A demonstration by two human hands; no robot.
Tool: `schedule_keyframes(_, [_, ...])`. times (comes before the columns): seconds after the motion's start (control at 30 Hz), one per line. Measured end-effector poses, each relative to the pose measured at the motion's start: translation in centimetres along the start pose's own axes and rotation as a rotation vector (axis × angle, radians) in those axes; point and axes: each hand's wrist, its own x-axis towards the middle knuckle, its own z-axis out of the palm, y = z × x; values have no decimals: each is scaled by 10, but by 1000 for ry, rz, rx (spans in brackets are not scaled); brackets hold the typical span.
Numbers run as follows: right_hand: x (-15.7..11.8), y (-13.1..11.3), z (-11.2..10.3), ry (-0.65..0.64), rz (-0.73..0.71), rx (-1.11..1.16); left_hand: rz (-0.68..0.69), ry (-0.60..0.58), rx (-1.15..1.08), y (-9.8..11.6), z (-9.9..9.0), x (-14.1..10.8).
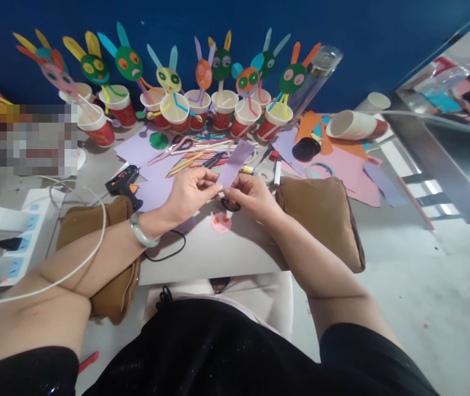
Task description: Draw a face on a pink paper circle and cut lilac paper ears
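Between my two hands is a strip of purple paper [235,164], raised above the table and tilted up to the right. My left hand [193,190] pinches its lower left end, with a pale bangle on that wrist. Fingers of my right hand [253,195] close on the lower right edge of the same strip. Just beneath, a round pink paper face [221,222] with orange eyes lies on the table. Black scissor handles [230,205] show partly under my right hand; the rest of them is hidden.
Paper cups [175,113] with paper rabbit figures line the blue wall. A glue gun [124,184] lies left, coloured sticks [202,147] ahead, a tape roll [266,175] right. Brown cushions [317,220] flank my arms. A white cable [102,231] loops over my left arm beside a power strip [28,236].
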Motion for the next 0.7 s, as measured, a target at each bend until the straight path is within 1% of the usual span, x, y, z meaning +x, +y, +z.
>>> schedule_keyframes(0.13, [-1, 1, 0, -26, 10, 55, 33, 10, 8, -1, -1, -1])
schedule_keyframes(0.3, [-2, 1, 0, -36, 18, 112, -12, 41, -32, 0, -2, 2])
schedule_keyframes(0.5, [-2, 0, 3, 46, -1, 91, -37, -16, -119, -2, -4, 6])
schedule_keyframes(0.7, [-2, 1, 5, 114, -49, 39, -77, 1, -134, -6, -7, 8])
